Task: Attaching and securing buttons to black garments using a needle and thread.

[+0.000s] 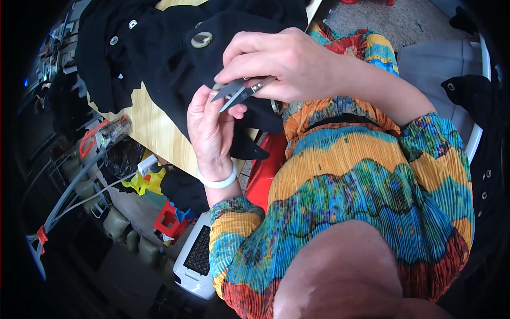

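Observation:
My right hand (297, 66) is closed round a pair of small metal scissors (241, 97), whose parted blades point down and left. Just behind the blades, my left hand (210, 127) pinches a greyish-brown button (217, 86), mostly hidden by fingers and steel. Whether a thread lies between the blades is too small to tell. A black garment (164, 74) spreads beneath both hands and hangs over the table's near side. On it sit a large marbled button (202, 39) and smaller pale round buttons (133, 24) farther left.
The garment lies on a light wooden table (154, 127). Below its edge are a red stool (265, 170), a white appliance with a dark grille (194, 266), a red plastic holder (169, 220) and a yellow bag (146, 182). To the right stands a grey-covered seat (438, 74).

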`<state>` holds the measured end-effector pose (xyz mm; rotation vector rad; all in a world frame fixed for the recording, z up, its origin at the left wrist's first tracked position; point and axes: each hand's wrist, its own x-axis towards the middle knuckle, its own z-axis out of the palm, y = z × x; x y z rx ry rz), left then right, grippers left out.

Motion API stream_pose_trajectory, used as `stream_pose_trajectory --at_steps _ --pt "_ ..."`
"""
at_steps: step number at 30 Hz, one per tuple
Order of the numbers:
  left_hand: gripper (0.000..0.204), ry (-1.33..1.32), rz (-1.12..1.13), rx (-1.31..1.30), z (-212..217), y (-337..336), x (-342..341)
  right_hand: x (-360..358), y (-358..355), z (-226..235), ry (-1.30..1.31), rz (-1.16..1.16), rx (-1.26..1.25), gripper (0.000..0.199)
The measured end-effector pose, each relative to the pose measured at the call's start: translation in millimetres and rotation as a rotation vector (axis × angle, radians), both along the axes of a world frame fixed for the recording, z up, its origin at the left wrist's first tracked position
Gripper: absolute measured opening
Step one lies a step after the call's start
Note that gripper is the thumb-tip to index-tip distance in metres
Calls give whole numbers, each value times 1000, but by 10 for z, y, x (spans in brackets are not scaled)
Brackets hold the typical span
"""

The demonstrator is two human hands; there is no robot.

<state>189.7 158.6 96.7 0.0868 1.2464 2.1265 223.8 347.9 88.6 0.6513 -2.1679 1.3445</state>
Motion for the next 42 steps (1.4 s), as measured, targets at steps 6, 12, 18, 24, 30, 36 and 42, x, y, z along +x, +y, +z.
stream_pose_trajectory --at_steps 6,12,18,24,30,36,42 --pt "14 -66 -8 8 -68 27 -2 -4 47 -49 57 -60 135 18" --pt "13 -26 75 160 -48 122 52 -121 301 81 305 -366 76 16" --pt "16 16 172 206 -95 111 119 244 153 42 -265 -155 -393 30" --pt "29 82 223 157 -40 141 146 434 16 113 -497 28 -406 21" --pt "27 152 190 150 -73 139 186 380 -61 62 -509 15 -380 20" --pt "25 139 187 155 -50 146 188 362 -81 54 -473 -24 -334 21" --pt "25 113 180 170 -66 152 189 337 -61 50 -395 -31 -227 21"
